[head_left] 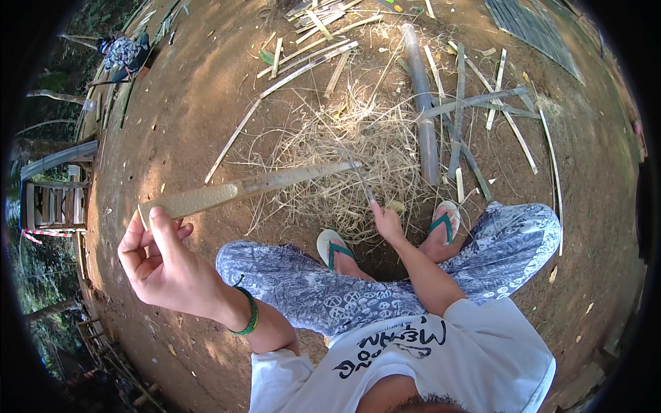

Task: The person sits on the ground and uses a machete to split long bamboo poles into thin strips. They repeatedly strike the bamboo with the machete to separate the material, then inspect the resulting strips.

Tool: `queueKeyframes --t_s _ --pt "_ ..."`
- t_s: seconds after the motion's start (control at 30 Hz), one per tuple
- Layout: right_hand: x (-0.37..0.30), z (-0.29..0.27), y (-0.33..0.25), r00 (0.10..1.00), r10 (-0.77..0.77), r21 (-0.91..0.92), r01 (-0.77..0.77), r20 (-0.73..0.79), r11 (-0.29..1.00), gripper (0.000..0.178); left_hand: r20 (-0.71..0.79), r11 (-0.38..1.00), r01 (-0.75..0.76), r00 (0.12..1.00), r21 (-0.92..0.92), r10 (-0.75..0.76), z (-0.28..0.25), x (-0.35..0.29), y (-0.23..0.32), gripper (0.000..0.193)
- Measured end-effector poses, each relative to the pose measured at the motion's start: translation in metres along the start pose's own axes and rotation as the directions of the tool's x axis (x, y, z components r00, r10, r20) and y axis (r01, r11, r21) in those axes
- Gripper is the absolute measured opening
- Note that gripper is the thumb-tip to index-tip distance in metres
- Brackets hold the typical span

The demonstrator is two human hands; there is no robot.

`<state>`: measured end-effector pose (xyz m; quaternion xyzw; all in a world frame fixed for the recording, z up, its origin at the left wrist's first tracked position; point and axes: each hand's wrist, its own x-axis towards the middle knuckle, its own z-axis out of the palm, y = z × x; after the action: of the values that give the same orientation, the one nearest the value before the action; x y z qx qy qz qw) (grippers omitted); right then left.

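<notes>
Between the thumb and fingers of my left hand (pixel 162 258) is the near end of a long bamboo strip (pixel 255 184), raised to the left of my knees. The strip tapers toward its far end, which reaches over the pile of shavings. My right hand (pixel 389 224) is wrapped round the handle of a knife (pixel 366 184), in front of my feet. The knife's thin blade points away from me and crosses the strip near its tip; whether they touch I cannot tell. Beneath both lies a heap of pale curled bamboo shavings (pixel 330 148) on the ground.
A thick bamboo pole (pixel 421 110) lies right of the shavings, with crossed split pieces (pixel 458 110) beside it. More strips (pixel 323 27) are stacked at the far side. Slatted bamboo panels (pixel 533 31) lie far right. Another person (pixel 124 55) sits far left, near a wooden structure (pixel 58 203).
</notes>
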<state>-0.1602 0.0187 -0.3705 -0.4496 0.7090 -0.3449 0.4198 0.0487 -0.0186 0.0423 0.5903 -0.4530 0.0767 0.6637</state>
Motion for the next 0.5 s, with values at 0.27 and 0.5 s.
queueKeyframes --t_s 0.27,0.5 --pt "0.003 -0.024 -0.101 0.979 0.031 0.109 -0.054 0.201 0.993 0.078 -0.002 0.999 -0.034 0.999 0.015 0.034 0.005 -0.003 -0.007 0.016" --pt "0.011 -0.001 0.054 0.991 0.08 -0.219 -0.101 -0.103 0.97 0.076 0.063 0.996 -0.037 0.997 -0.085 0.042 0.017 0.002 0.011 0.016"
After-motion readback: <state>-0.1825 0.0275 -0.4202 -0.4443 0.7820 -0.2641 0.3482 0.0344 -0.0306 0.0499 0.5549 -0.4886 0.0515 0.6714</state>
